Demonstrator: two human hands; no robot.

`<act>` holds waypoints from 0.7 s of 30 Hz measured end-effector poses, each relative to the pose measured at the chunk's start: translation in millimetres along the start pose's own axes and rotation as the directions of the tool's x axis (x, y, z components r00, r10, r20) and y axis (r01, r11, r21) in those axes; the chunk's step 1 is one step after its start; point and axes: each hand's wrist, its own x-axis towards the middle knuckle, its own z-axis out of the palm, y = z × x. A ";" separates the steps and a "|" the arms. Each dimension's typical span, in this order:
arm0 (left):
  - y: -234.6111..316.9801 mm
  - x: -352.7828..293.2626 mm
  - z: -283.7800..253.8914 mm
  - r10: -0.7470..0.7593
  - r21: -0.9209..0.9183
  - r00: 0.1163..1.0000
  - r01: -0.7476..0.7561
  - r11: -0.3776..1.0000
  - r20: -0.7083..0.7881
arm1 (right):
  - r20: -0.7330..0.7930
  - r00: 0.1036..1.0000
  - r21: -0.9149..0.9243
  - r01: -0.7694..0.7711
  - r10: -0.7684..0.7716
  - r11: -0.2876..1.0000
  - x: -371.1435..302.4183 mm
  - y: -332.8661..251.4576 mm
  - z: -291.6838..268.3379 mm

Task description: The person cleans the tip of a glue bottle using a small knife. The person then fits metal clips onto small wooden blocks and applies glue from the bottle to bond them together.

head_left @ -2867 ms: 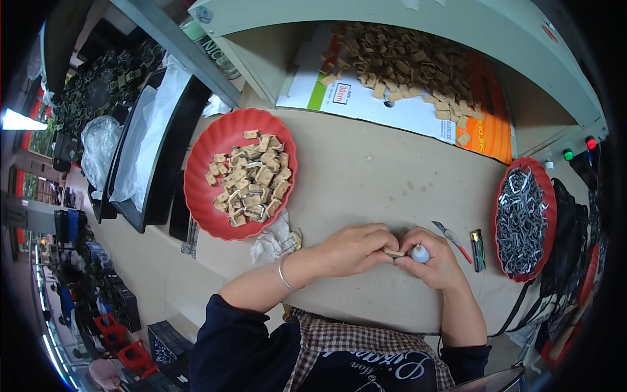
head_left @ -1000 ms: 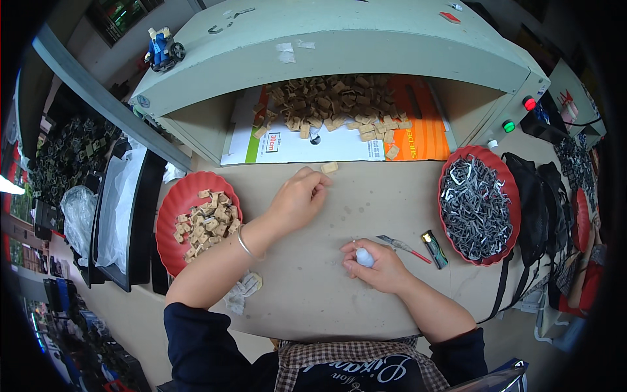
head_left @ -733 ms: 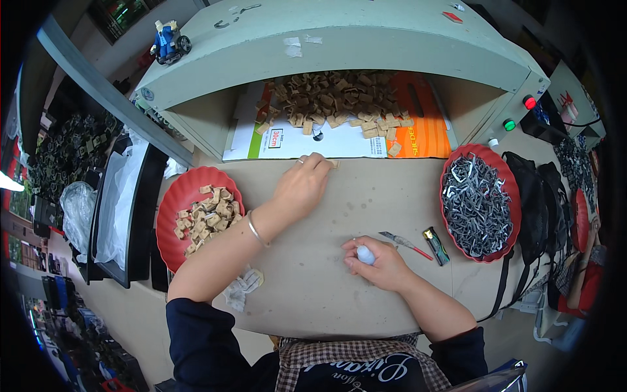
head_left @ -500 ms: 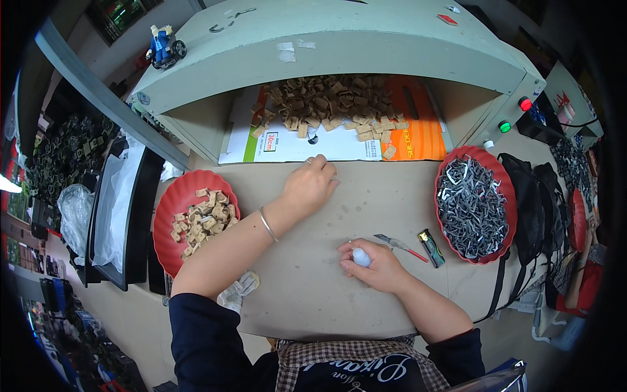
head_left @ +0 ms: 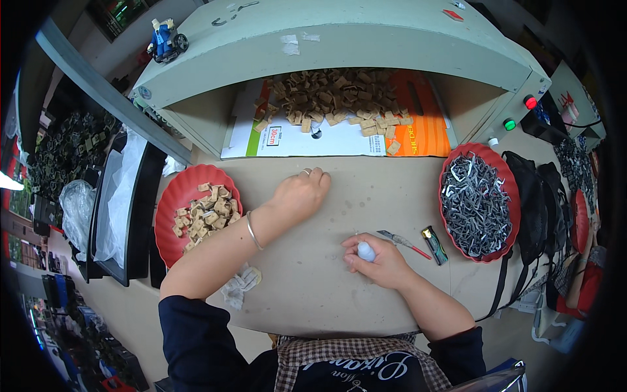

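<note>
Over the middle of the table, near the cabinet opening, my left hand (head_left: 302, 193) is closed with its fingers curled down. Whatever it may hold is hidden beneath the fingers. My right hand (head_left: 386, 266) rests lower on the table, closed around a small whitish plastic bottle (head_left: 366, 252) whose rounded end shows between thumb and fingers. Left of my left forearm is a red scalloped tray (head_left: 171, 240) of small tan blocky parts (head_left: 208, 212). More tan parts (head_left: 333, 98) lie heaped on a printed cardboard sheet (head_left: 241, 140) inside the pale green cabinet (head_left: 346, 52).
Right of my right hand lie a craft knife (head_left: 405, 242) and a dark battery-like cylinder (head_left: 434, 245). A red tray (head_left: 516, 215) heaped with dark metal clips (head_left: 475, 206) stands at the right. A crumpled white cloth (head_left: 240, 286) lies under my left arm. Black bins (head_left: 134, 222) stand far left.
My left hand has drawn back from the cardboard's front edge, toward me and slightly left. The right hand stays around the bottle, nearly unmoved. The view has shifted slightly.
</note>
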 end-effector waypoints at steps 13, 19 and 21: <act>85.2 -73.4 -8.4 -0.156 -0.904 0.916 0.315 -0.287 0.369 | -0.061 0.997 0.280 -0.018 0.037 0.960 -1.6 -1.9 0.9; 86.3 -73.2 2.3 -0.157 -0.931 0.951 0.212 -0.296 0.266 | -0.107 0.992 0.358 -0.027 0.070 0.934 1.9 2.5 0.7; 85.8 -74.8 3.2 -0.178 -0.926 0.946 0.206 -0.317 0.272 | -0.088 0.994 0.351 -0.031 0.066 0.936 2.3 2.1 2.5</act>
